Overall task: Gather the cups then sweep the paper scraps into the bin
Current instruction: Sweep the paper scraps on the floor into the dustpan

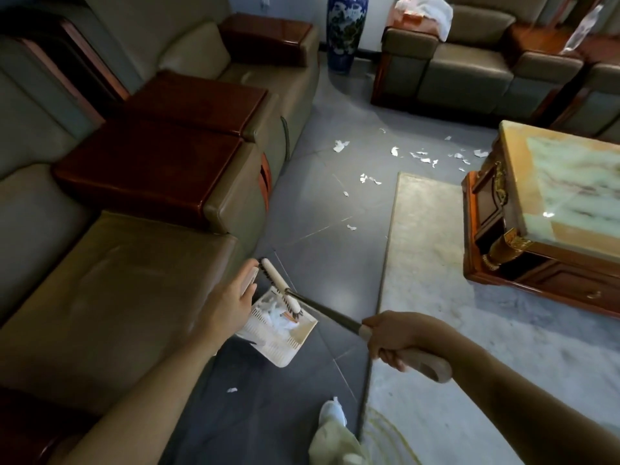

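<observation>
My left hand (231, 302) grips the pale handle of a white dustpan (285, 344) held just above the dark floor by the sofa. White paper scraps (276, 313) lie heaped inside the pan. My right hand (391, 333) grips the beige handle of a small broom; its dark shaft runs up-left to the brush head (280, 288), which lies over the pan. More scraps (426, 157) are strewn on the floor further ahead, and one scrap (232, 389) lies near my foot. No cups or bin are in view.
A leather sofa (117, 270) with wooden armrests lines the left. A pale rug (453, 297) and a marble-topped wooden table (550, 203) fill the right. A blue-and-white vase (345, 28) and more sofas stand at the back. My shoe (332, 412) is at bottom centre.
</observation>
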A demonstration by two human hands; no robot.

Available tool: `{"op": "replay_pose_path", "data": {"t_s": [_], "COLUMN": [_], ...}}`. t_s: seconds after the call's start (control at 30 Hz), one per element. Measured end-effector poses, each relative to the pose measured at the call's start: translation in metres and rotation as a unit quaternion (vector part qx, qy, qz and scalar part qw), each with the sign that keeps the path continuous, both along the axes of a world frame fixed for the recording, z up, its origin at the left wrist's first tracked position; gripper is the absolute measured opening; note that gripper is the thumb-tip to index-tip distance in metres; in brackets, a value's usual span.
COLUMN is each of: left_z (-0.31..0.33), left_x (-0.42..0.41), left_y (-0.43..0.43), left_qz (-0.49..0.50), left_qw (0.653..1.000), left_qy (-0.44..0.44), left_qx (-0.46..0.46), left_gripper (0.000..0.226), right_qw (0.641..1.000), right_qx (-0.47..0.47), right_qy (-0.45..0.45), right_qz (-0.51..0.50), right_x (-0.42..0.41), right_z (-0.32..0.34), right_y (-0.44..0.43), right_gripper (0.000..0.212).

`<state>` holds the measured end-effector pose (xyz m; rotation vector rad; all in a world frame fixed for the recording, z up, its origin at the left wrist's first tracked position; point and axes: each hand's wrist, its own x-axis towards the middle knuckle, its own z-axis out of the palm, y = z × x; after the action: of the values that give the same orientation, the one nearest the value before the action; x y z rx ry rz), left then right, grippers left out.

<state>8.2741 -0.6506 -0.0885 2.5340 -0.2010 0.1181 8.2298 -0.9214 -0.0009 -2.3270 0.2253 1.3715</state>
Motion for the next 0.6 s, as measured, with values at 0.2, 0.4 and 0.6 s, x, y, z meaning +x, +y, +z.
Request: {"op": "replay_pose_path", "data": {"t_s": [0.2, 0.4, 0.6], "left_z": [0.015, 0.037, 0.047], "left_x": [-0.135, -0.270, -0.369], "left_y": [0.079, 0.134, 0.174], "left_qz": [0.036, 0.067, 0.131], "left_qw": [0.997, 0.992, 0.988], "left_qy": [0.003, 0.025, 0.018], "left_qx": [-0.065, -0.104, -0.079], "left_gripper": [0.039, 0.037, 0.036], "right_qw": [0.994, 0.989, 0.992], "right_qx": [0.014, 0.029, -0.032], "right_qy": [-0.021, -0.066, -0.078], "right_qz": [-0.103, -0.129, -0.091], "right_x": [-0.115, -0.221, -0.290], "right_z": [0.014, -0.003, -0.046], "right_y": [0.045, 0.103, 0.147], "right_gripper": [0.025, 0.014, 0.017]}}
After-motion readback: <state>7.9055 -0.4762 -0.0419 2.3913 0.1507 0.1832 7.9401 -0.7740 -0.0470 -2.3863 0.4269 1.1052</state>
